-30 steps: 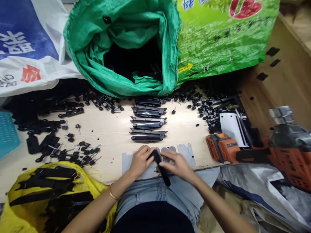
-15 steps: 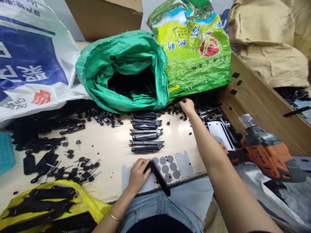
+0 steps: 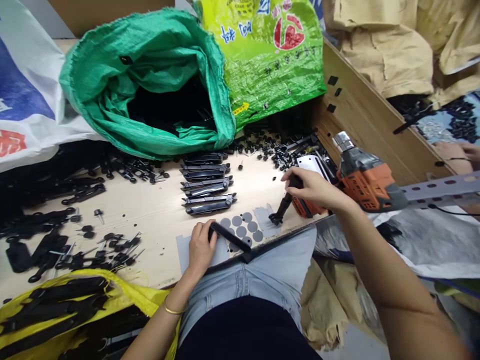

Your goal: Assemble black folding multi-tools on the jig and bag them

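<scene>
Green sack (image 3: 93, 85) standing open just behind row of black folded parts (image 3: 208, 188). Orange power tool (image 3: 369, 180) lying right of row. Right hand (image 3: 313, 187), right of row's near end, curling around upper part of dark tool (image 3: 285, 204); head pointing down, contact with bench (image 3: 249, 182) unclear. Left hand (image 3: 200, 250), in front of row, pinching end of black bar (image 3: 231, 237), fingers narrow; bar slanting past grey discs (image 3: 242, 231). Judgement: left pinch steadying bar firmly, right grip holding tool head clear of discs, probably serving best.
</scene>
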The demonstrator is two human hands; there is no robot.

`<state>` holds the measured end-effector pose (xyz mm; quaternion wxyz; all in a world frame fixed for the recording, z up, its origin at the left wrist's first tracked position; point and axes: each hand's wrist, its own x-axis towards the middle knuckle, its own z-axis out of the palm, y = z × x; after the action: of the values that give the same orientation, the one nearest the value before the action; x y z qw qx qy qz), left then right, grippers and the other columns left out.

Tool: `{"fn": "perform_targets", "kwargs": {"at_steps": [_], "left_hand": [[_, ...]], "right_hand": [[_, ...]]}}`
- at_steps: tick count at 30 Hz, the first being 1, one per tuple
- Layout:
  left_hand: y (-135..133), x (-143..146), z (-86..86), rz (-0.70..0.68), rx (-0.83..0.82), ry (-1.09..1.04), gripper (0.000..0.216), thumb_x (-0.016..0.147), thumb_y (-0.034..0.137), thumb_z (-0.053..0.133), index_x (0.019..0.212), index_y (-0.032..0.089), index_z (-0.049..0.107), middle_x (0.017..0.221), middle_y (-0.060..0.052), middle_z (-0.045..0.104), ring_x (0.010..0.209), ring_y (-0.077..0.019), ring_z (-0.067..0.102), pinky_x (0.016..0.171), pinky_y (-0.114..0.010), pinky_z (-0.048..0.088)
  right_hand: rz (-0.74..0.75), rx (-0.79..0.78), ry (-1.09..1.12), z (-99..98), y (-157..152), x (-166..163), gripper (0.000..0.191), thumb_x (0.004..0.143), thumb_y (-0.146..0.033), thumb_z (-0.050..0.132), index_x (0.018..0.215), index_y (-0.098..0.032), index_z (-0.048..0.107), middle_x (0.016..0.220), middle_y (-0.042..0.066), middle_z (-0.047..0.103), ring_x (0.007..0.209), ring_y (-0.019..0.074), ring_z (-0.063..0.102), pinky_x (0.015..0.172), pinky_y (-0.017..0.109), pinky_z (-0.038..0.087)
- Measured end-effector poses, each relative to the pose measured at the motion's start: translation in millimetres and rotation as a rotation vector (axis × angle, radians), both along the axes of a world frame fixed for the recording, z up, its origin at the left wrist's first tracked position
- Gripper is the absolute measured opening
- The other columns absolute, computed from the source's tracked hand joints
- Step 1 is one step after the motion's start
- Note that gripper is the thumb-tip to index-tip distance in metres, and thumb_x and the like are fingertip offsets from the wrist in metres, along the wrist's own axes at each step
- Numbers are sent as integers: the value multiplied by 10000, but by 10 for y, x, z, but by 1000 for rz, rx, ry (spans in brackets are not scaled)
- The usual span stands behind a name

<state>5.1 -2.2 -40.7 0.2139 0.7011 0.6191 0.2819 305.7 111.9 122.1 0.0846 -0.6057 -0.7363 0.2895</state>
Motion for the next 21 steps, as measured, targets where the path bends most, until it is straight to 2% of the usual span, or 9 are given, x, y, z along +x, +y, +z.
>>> {"fn": "perform_targets", "kwargs": {"at_steps": [3, 6, 7, 9, 11, 13, 15, 17, 21], "left_hand": [[-85, -31, 99, 87, -1, 142, 358, 850, 162, 471, 1207, 146, 503, 944, -92, 511, 904, -245, 528, 794, -396, 468], [-143, -50, 230, 60, 48, 371, 518, 802, 134, 526, 1312, 132, 436, 1077, -163, 493, 990, -303, 500, 826, -460, 433], [-141, -44, 271, -11, 73, 415, 561, 791, 132, 548, 1336, 159, 422, 1138, -176, 479, 1030, -318, 487, 847, -477, 417], [-95, -9, 336, -213, 104, 440, 562, 780, 146, 594, 1318, 227, 451, 1241, -170, 458, 1109, -330, 459, 895, -494, 382], [3, 47, 371, -383, 98, 438, 443, 762, 155, 642, 1188, 231, 548, 1260, -149, 481, 1145, -327, 453, 926, -500, 358], [122, 103, 387, -476, 79, 442, 301, 736, 125, 670, 1020, 191, 593, 1239, -139, 518, 1158, -319, 464, 956, -509, 339], [218, 137, 407, -521, 69, 422, 249, 728, 87, 663, 943, 170, 569, 1196, -125, 554, 1154, -297, 484, 996, -513, 316], [257, 147, 447, -497, 13, 342, 237, 752, 81, 629, 947, 175, 533, 1072, -91, 609, 1067, -253, 547, 1004, -488, 331], [160, 181, 546, -182, -303, -19, 163, 853, 248, 539, 994, 190, 481, 770, -3, 618, 714, -180, 609, 716, -323, 480]], "right_hand": [[17, -38, -113, -212, 211, -179, 327, 715, -171, 552, 1041, -178, 579, 799, 16, 613, 751, 161, 568, 705, 257, 427], [-84, 91, -196, -406, 282, -395, 557, 735, -224, 601, 1266, -155, 447, 1062, 106, 569, 885, 209, 589, 766, 307, 444], [-134, 148, -243, -458, 252, -458, 601, 745, -250, 610, 1302, -142, 411, 1155, 150, 523, 949, 240, 584, 785, 333, 447], [-215, 169, -369, -559, 123, -543, 528, 789, -310, 585, 1258, -104, 456, 1213, 215, 482, 1031, 307, 563, 793, 384, 449], [-254, 45, -461, -675, -48, -560, 403, 832, -361, 537, 1130, -90, 545, 1124, 234, 551, 1028, 333, 570, 779, 401, 451], [-265, -75, -456, -814, -198, -503, 341, 842, -373, 525, 1037, -98, 579, 1021, 220, 613, 961, 306, 602, 758, 381, 451], [-289, -85, -364, -953, -298, -402, 272, 815, -349, 564, 950, -114, 589, 936, 181, 643, 874, 265, 617, 727, 346, 443], [-360, -64, -174, -1056, -357, -320, 244, 738, -359, 636, 825, -137, 582, 797, 107, 638, 762, 224, 602, 660, 310, 427], [-506, -255, 533, -1063, -502, -471, 357, 604, -457, 694, 704, -180, 492, 594, -35, 495, 548, 122, 488, 495, 234, 345]]}}
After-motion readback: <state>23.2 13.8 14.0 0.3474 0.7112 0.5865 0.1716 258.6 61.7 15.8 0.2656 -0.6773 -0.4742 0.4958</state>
